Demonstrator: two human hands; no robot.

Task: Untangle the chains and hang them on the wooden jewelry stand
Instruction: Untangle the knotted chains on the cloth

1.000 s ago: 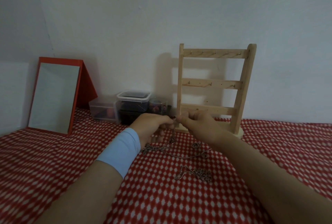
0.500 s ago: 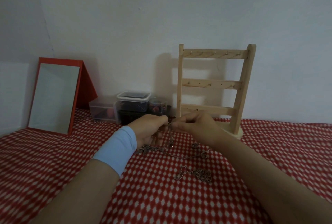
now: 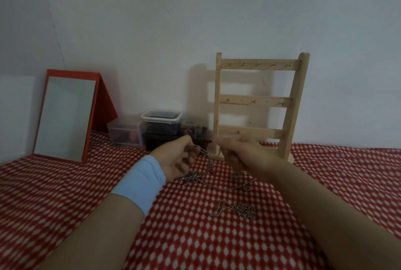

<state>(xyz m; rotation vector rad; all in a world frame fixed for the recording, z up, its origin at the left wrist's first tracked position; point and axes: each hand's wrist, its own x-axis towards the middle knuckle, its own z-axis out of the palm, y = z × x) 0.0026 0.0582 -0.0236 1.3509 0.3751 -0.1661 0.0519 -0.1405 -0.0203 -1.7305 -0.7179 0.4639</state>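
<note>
- Two hands: the left hand (image 3: pixel 175 158) and right hand (image 3: pixel 240 154) sit a short gap apart. Each pinches the tangled chain (image 3: pixel 205 156) in curled fingertips, just in front of the stand's foot. The right hand is motion-blurred, so its grip is hard to read.
- Two clusters of fine silver links: the tangled chain rises between the hands and trails onto the cloth with several ornate pendants. A loose heap (image 3: pixel 238 210) lies nearer the camera, apart from both hands. The number of strands in either cannot be told.
- One wooden stand (image 3: pixel 256 101): pale, ladder-shaped, with three rails carrying small hooks. Its base is partly hidden behind the hands.
- One wristband (image 3: pixel 141 183): smooth light-blue fabric on the left wrist.
- One mirror (image 3: pixel 65 115): rectangular, red-framed, propped upright at far left.
- Three clear plastic containers (image 3: pixel 160 122): their contents are dark and indistinct.
- One counter cloth (image 3: pixel 65 193): red with white diamonds.
</note>
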